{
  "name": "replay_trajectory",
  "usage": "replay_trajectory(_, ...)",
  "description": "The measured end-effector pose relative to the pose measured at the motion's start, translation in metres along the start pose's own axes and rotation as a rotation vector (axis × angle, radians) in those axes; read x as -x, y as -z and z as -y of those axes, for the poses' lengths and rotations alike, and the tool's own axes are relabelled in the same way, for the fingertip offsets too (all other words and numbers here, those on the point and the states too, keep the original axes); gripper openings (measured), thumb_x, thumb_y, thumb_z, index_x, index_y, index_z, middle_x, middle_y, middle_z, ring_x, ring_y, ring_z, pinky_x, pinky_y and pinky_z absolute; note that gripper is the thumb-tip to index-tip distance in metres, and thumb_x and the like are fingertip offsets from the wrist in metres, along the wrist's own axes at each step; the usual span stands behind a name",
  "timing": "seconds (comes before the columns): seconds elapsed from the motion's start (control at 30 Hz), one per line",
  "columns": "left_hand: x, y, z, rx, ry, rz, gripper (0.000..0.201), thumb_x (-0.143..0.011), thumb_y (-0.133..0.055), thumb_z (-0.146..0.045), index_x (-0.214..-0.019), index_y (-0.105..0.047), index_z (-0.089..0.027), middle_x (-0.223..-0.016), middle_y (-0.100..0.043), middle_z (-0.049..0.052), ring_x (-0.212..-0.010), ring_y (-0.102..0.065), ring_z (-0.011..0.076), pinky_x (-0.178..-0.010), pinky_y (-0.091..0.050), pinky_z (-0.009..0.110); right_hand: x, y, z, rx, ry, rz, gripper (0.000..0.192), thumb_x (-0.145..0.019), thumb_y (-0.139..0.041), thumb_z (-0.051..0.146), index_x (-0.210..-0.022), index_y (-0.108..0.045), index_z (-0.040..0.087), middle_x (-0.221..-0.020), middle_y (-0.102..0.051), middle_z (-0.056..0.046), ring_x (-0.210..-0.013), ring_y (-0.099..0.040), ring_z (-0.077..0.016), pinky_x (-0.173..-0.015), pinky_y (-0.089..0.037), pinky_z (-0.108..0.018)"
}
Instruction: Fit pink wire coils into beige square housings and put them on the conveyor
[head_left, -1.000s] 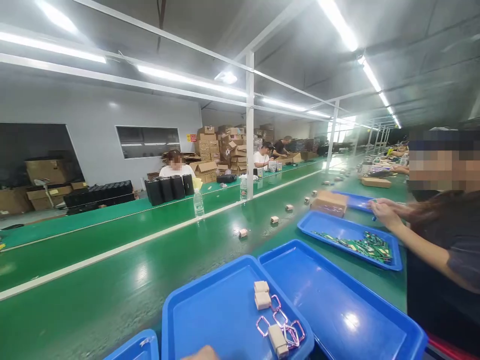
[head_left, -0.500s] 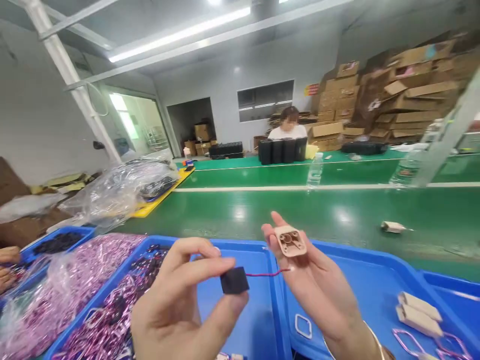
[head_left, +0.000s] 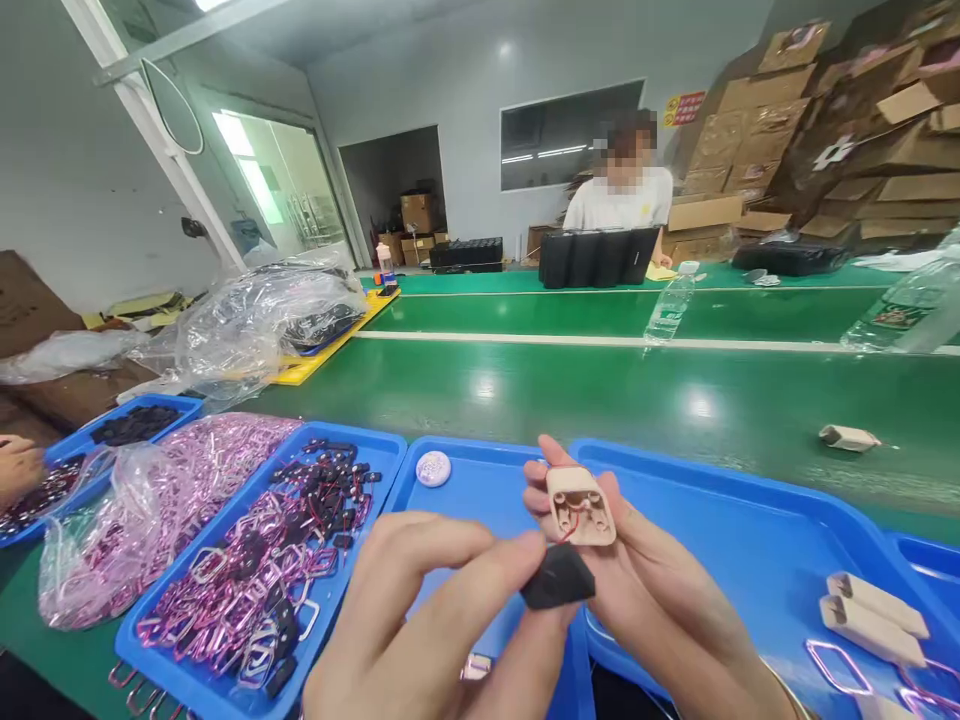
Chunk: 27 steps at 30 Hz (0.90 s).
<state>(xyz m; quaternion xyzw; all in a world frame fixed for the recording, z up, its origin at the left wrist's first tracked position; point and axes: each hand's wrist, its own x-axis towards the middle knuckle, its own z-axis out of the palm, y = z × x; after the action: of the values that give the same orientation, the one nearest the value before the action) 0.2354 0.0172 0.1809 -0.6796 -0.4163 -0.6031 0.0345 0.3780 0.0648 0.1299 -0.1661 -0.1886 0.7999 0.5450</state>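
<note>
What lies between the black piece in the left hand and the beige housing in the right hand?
A thin red wire runs from inside the beige housing toward the black piece, as the head view shows.

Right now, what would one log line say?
left hand: pinching black block; right hand: holding beige case; red wire: between case and block

The green bench spans below and beyond the fingers, bearing blue trays beneath them, a bag of pink frames leftward, a beige casing beyond to their right, a bottle farther off.
</note>
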Motion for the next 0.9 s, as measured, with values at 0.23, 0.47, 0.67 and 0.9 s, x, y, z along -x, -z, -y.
replay_trajectory(0.23,-0.001,-0.006,0.003,0.012,0.049,0.067,0.023,-0.074,-0.073,-0.009,-0.093,-0.069,-0.022,-0.083,-0.064,-0.001,-0.076,-0.06,0.0119,-0.066,-0.049,0.024,0.0,0.001,-0.003,-0.015,-0.038,0.035,0.033,-0.074,-0.077,0.039,-0.105,-0.073,0.028,-0.099,-0.076,0.003,-0.094,-0.069,-0.0075,-0.089,-0.052,-0.012)
replay_trajectory(0.47,-0.001,-0.004,0.004,-0.029,0.046,0.15,0.019,-0.076,-0.072,-0.012,-0.092,-0.07,-0.021,-0.084,-0.065,-0.001,-0.076,-0.059,0.01,-0.068,-0.048,0.022,0.004,-0.006,-0.004,-0.009,0.012,-0.055,0.034,-0.072,-0.079,0.037,-0.105,-0.074,0.026,-0.093,-0.077,0.002,-0.088,-0.07,-0.0094,-0.085,-0.055,-0.015)
replay_trajectory(0.67,-0.003,-0.006,0.006,-0.049,0.028,0.157,0.02,-0.077,-0.072,-0.012,-0.094,-0.07,-0.021,-0.083,-0.065,0.0,-0.075,-0.059,0.0109,-0.066,-0.048,0.024,0.002,-0.007,-0.005,0.012,0.045,-0.049,0.033,-0.071,-0.081,0.035,-0.102,-0.075,0.025,-0.089,-0.076,0.002,-0.085,-0.069,-0.0091,-0.083,-0.055,-0.014)
replay_trajectory(0.9,-0.003,-0.011,0.008,-0.008,0.001,0.133,0.021,-0.075,-0.072,-0.008,-0.093,-0.07,-0.018,-0.083,-0.066,0.0,-0.076,-0.059,0.0098,-0.069,-0.048,0.024,0.005,-0.013,-0.006,0.039,0.046,-0.079,0.027,-0.075,-0.078,0.032,-0.101,-0.075,0.024,-0.087,-0.075,0.001,-0.083,-0.069,-0.0093,-0.081,-0.055,-0.015)
